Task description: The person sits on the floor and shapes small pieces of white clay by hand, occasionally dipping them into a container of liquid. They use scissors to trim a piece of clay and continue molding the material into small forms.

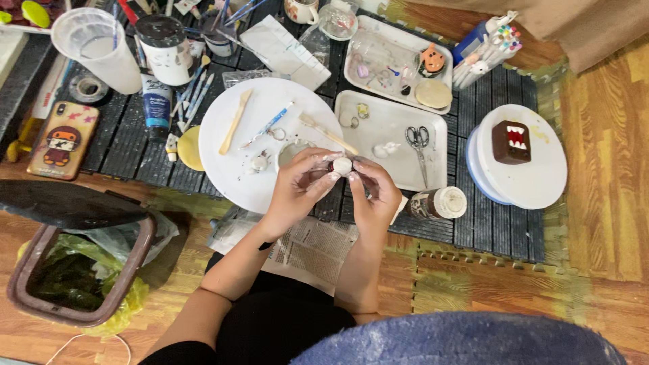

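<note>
A small white clay ball (343, 165) sits pinched between the fingertips of both hands, raised just above the near edge of a round white plate (236, 162). The left hand (297, 189) grips it from the left side, thumb and forefinger closed on it, while the right hand (374, 191) closes on it from the right and below, with a bit of clear plastic wrap (362, 169) bunched in the fingers. The ball lies at the tips, between the two hands, not in either palm. On the plate lie a wooden modelling stick (235, 122), a blue-handled tool (270, 124) and a small white lump (259, 162). Just right of the hands is a white rectangular tray (385, 125) carrying scissors (418, 143); beyond it stands a round white turntable (534, 182) with a brown box-shaped figure (512, 142) on it. A lidded jar (439, 203) lies on its side near the right hand. All of this rests on a dark slatted mat (128, 145) on the wooden floor (608, 169). A bin lined with a yellow-green bag (74, 270) stands at the left, and a sheet of newspaper (304, 247) lies under the forearms.
</note>
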